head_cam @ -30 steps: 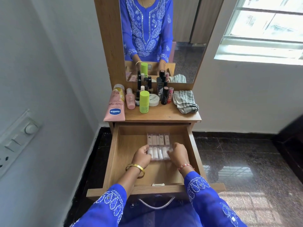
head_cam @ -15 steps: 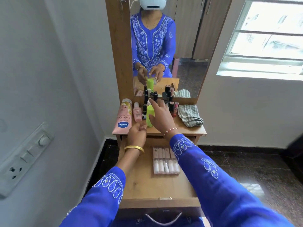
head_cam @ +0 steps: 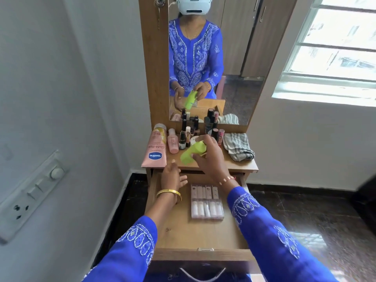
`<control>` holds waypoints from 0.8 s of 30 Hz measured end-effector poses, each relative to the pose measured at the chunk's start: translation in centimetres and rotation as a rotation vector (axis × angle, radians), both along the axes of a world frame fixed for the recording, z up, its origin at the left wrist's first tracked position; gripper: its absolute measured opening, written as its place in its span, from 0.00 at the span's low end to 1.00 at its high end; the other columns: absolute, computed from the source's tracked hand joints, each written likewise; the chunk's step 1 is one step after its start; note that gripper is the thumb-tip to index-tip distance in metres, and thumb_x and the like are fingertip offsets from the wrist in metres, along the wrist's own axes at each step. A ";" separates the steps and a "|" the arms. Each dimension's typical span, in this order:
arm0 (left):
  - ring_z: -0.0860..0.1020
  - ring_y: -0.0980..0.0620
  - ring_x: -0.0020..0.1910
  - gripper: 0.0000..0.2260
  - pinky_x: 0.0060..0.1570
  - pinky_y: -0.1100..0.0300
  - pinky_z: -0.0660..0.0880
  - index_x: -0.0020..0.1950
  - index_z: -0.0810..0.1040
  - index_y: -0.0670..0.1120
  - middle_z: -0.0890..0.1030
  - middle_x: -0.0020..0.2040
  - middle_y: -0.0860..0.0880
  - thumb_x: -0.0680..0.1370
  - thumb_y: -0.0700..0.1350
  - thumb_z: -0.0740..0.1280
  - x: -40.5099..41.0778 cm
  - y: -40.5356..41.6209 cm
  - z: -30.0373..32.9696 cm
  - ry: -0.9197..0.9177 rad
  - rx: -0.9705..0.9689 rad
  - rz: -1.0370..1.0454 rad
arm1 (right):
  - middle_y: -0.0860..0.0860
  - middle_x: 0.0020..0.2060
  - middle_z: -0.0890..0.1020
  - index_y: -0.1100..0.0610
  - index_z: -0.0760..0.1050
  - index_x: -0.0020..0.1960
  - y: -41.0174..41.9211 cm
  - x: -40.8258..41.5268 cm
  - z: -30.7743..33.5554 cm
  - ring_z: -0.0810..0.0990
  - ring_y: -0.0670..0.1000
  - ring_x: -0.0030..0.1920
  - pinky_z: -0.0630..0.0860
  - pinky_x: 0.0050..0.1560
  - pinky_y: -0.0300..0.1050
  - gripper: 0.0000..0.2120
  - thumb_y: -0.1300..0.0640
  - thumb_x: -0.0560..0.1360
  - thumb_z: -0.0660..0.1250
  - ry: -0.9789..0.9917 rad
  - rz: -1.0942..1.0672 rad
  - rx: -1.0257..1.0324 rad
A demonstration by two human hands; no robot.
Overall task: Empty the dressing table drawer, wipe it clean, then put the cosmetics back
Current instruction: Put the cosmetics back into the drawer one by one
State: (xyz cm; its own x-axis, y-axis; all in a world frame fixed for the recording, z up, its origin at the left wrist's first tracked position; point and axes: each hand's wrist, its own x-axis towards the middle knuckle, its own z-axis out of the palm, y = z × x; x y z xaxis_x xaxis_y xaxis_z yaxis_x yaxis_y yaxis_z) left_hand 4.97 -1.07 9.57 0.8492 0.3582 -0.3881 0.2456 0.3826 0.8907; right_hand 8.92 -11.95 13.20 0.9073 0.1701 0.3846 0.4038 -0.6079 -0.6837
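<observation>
The wooden drawer [head_cam: 177,235] stands pulled out below the dressing table top [head_cam: 240,166]. A clear case of small tubes [head_cam: 206,201] lies inside it, toward the back right. My right hand [head_cam: 209,154] is shut on a green bottle [head_cam: 192,152], tilted and lifted just above the table top. My left hand [head_cam: 173,177] hovers open at the drawer's back left, fingers spread, empty. On the top stand a pink Vaseline tube [head_cam: 155,149], a small pink bottle [head_cam: 173,144], a white jar [head_cam: 193,140] and several dark lipsticks and bottles [head_cam: 213,133].
A striped grey cloth [head_cam: 238,146] lies folded on the table's right side. The mirror [head_cam: 207,58] rises behind the cosmetics. A white wall with a switch panel [head_cam: 32,192] is close on the left. Dark glossy floor [head_cam: 305,212] lies to the right, under a window.
Both hands left the clear case in the drawer and rose to the table top. My right hand took hold of the green bottle and tilted it off the surface; the view tilted up.
</observation>
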 end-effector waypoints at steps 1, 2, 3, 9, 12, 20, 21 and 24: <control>0.77 0.47 0.35 0.13 0.35 0.55 0.77 0.58 0.68 0.46 0.74 0.48 0.42 0.81 0.53 0.54 -0.3 0.0 0.0 0.008 -0.044 -0.020 | 0.48 0.48 0.72 0.57 0.70 0.56 -0.3 -0.9 -0.1 0.73 0.48 0.46 0.67 0.39 0.30 0.18 0.62 0.69 0.71 -0.001 0.019 0.048; 0.78 0.47 0.31 0.17 0.30 0.57 0.77 0.56 0.69 0.45 0.76 0.45 0.41 0.80 0.57 0.52 -0.6 0.0 -0.1 0.013 -0.080 -0.050 | 0.47 0.46 0.73 0.58 0.70 0.55 -0.6 -1.8 -0.1 0.73 0.47 0.44 0.69 0.40 0.30 0.17 0.61 0.69 0.72 0.009 0.051 0.087; 0.78 0.49 0.27 0.21 0.25 0.60 0.76 0.53 0.71 0.43 0.78 0.40 0.41 0.79 0.60 0.50 -0.9 0.0 -0.2 0.018 -0.102 -0.084 | 0.47 0.45 0.73 0.58 0.70 0.54 -0.8 -2.7 -0.3 0.74 0.48 0.43 0.72 0.40 0.33 0.17 0.61 0.69 0.72 0.032 0.089 0.118; 0.68 0.54 0.17 0.23 0.19 0.68 0.61 0.34 0.74 0.42 0.74 0.20 0.48 0.79 0.58 0.55 -3.0 -1.1 -1.4 0.111 0.007 -0.105 | 0.53 0.39 0.77 0.60 0.70 0.52 -1.8 -5.9 -1.7 0.78 0.54 0.38 0.79 0.39 0.53 0.13 0.57 0.72 0.70 0.145 0.170 0.156; 0.67 0.57 0.13 0.19 0.16 0.72 0.60 0.36 0.71 0.41 0.73 0.21 0.48 0.80 0.52 0.53 -3.9 -2.1 -1.6 0.088 -0.027 -0.068 | 0.46 0.35 0.75 0.58 0.72 0.50 -2.2 -6.6 -2.4 0.74 0.45 0.34 0.76 0.38 0.46 0.11 0.53 0.73 0.68 0.152 0.114 0.147; 0.73 0.55 0.21 0.15 0.21 0.67 0.68 0.40 0.73 0.43 0.75 0.29 0.44 0.80 0.48 0.53 -5.8 -4.5 -4.4 -0.008 0.153 -0.168 | 0.47 0.32 0.74 0.55 0.72 0.42 -4.9 -8.1 -4.0 0.73 0.45 0.33 0.72 0.33 0.38 0.10 0.50 0.72 0.70 0.290 -0.027 0.147; 0.75 0.51 0.25 0.16 0.26 0.63 0.72 0.41 0.73 0.43 0.76 0.32 0.43 0.81 0.50 0.53 -5.9 -4.7 -4.8 0.002 0.208 -0.231 | 0.47 0.32 0.74 0.55 0.72 0.42 -5.6 -8.2 -4.2 0.73 0.47 0.34 0.72 0.34 0.40 0.10 0.50 0.71 0.70 0.319 -0.042 0.126; 0.76 0.49 0.32 0.13 0.33 0.59 0.73 0.44 0.74 0.47 0.78 0.37 0.45 0.81 0.49 0.54 -6.3 -5.4 -6.2 0.033 0.353 -0.438 | 0.48 0.36 0.76 0.58 0.74 0.48 -7.9 -8.5 -4.9 0.76 0.51 0.39 0.73 0.38 0.43 0.13 0.49 0.71 0.70 0.341 -0.147 -0.020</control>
